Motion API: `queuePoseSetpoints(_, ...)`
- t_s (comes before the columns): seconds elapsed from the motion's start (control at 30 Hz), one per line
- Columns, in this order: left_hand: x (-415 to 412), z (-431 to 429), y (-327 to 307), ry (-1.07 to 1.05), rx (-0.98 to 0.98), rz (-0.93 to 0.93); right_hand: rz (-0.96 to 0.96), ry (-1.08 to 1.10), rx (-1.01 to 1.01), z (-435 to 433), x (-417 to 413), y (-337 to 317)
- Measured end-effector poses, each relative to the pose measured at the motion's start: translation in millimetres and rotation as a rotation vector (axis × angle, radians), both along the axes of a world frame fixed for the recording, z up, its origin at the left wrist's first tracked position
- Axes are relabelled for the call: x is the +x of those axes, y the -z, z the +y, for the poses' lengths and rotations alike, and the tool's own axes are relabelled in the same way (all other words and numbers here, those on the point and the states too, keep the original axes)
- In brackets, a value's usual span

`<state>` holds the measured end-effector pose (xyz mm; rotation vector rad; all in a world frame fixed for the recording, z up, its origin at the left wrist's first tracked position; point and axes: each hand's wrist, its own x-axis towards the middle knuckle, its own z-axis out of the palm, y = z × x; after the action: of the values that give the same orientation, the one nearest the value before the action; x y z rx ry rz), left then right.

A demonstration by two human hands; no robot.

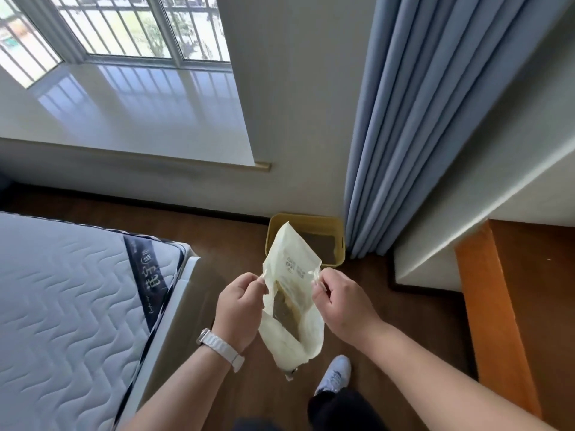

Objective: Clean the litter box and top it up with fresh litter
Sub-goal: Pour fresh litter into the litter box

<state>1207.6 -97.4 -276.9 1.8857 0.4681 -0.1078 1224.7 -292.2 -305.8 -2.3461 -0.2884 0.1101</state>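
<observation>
Head view: both hands up at mid-frame. Left hand [238,309], watch on wrist, pinches the left edge of a pale plastic bag [291,293]; right hand [340,301] pinches its right edge. Dark litter shows through the bag. Yellow litter box [306,222] on the wood floor beyond, just beside the blue curtain [420,126]. Mattress [68,293] at left.

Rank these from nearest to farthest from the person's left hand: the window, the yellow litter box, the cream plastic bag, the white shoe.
1. Cream plastic bag: pinched at its edge by the left hand.
2. White shoe: on the floor, below and to the right.
3. Yellow litter box: farther ahead, beside the blue curtain.
4. Window: far across the room, upper left.
</observation>
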Motion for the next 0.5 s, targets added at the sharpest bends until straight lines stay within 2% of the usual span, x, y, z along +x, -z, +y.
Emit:
queuePoseSetpoints(0.17, 37.0, 0.0, 18.7, 0.019, 0.022, 0.002, -0.029, -0.044, -0.016, 5.6, 43.9, 13.9)
queuePoseSetpoints(0.33, 62.7, 6.2, 40.5, 0.112, -0.045, 0.008, -0.015, -0.036, -0.021, 17.5, 68.4, 31.6)
queuePoseSetpoints(0.5, 95.9, 24.6, 80.3, 0.149, -0.068, 0.014, -0.02, 0.044, -0.032, 34.1, 99.6, 71.6)
